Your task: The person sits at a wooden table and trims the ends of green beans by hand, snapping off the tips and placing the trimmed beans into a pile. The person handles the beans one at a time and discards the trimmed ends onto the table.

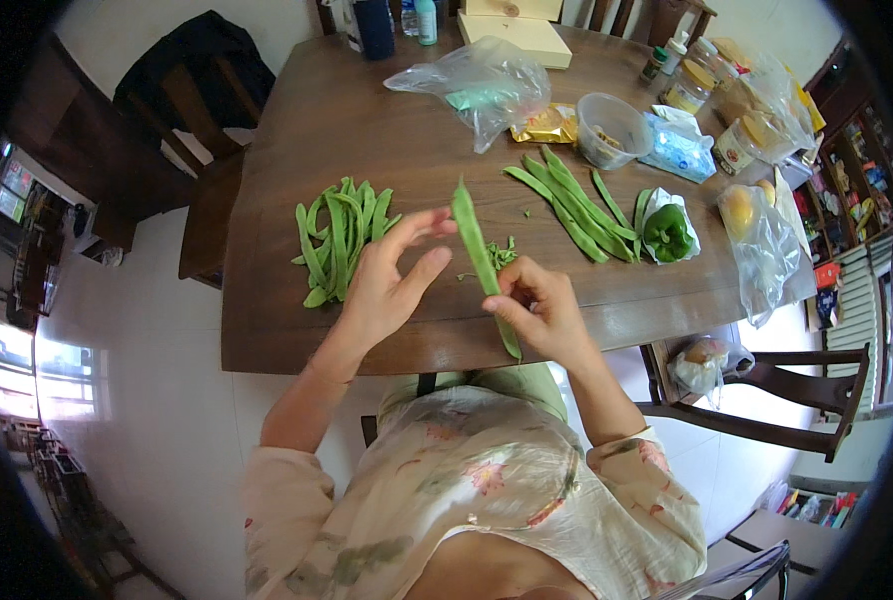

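Observation:
Between thumb and fingers, my right hand [540, 307] grips a long flat green bean pod [472, 234] near its lower part. The pod stands nearly upright over the table edge, its tip pointing away from me. My left hand [392, 274] has its fingers apart, close to the pod's upper end, and holds nothing. To the left lies a heap of green bean pods [341, 236]. Small green trimmings [500, 255] sit behind the held pod, partly hidden by it. Several longer pods [578, 206] rest on the right, beside a green bell pepper [670, 234] on white paper.
Farther back on the wooden table [326, 112] are a clear plastic bag [491, 82], a gold packet [548, 125], a plastic tub [613, 131], a blue tissue pack [677, 146] and several jars [690, 84]. Bagged fruit [758, 225] lies at the right edge; a chair [761, 390] stands below.

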Demonstrator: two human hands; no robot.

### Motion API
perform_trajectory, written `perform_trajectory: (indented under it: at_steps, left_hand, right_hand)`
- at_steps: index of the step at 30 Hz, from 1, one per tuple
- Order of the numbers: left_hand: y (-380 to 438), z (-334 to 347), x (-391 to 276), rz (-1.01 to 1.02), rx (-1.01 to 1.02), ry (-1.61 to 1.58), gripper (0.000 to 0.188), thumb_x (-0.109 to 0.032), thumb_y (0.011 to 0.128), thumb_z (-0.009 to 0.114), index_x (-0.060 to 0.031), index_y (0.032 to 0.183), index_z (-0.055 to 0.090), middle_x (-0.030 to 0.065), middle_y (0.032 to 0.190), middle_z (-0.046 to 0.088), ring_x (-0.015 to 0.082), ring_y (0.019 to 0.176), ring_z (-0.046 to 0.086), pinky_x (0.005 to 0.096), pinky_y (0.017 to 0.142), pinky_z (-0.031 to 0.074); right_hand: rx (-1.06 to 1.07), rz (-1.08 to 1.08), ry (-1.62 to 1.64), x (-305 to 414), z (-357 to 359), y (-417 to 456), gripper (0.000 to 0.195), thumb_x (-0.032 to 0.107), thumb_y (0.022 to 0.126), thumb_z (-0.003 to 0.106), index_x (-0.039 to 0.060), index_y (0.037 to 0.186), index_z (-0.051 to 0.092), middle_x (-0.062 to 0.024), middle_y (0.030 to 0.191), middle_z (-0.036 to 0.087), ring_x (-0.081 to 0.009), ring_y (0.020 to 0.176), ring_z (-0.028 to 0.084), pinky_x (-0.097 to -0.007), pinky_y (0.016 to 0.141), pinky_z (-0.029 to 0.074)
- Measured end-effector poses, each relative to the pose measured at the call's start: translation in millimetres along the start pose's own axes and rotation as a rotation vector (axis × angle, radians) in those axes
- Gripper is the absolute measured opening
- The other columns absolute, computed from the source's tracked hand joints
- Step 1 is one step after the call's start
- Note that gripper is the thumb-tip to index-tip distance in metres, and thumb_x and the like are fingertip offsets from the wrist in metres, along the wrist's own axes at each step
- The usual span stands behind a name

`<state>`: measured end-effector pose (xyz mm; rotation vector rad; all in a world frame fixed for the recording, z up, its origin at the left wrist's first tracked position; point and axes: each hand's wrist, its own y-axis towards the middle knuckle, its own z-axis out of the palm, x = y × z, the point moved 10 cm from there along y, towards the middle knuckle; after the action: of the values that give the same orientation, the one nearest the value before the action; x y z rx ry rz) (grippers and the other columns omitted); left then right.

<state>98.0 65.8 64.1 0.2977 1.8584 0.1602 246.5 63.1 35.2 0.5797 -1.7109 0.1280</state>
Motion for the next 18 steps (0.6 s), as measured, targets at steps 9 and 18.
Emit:
perform_trajectory:
  at_steps: [9, 18]
  left_hand:
    - [-9.6, 24.9, -10.5, -0.125, 0.276, -0.002, 0.024, -0.021, 0.095, 0.048, 0.0005, 0.089, 0.058, 0.002, 0.068, 0.057, 0.008, 0.064, 0.052, 0.0234, 0.058, 0.041]
    - [-30.2, 34.4, -27.4, 0.17, 0.341, 0.481, 0.021, -0.02, 0.088, 0.054, -0.0032, 0.076, 0.052, 0.0122, 0.067, 0.056, 0.0332, 0.065, 0.056, 0.0413, 0.054, 0.043]
  right_hand:
    - [0.172, -0.157, -0.205, 40.8, -6.3, 22.9, 0.031, 0.033, 0.085, 0.063, 0.0031, 0.081, 0.055, -0.002, 0.064, 0.053, -0.0104, 0.054, 0.045, -0.0259, 0.049, 0.035]
    - [0.644, -0.196, -0.314, 41.8, 37.1, 20.5, 0.019, 0.018, 0.088, 0.055, 0.0025, 0.079, 0.054, -0.0102, 0.062, 0.053, -0.027, 0.053, 0.051, -0.0353, 0.05, 0.038]
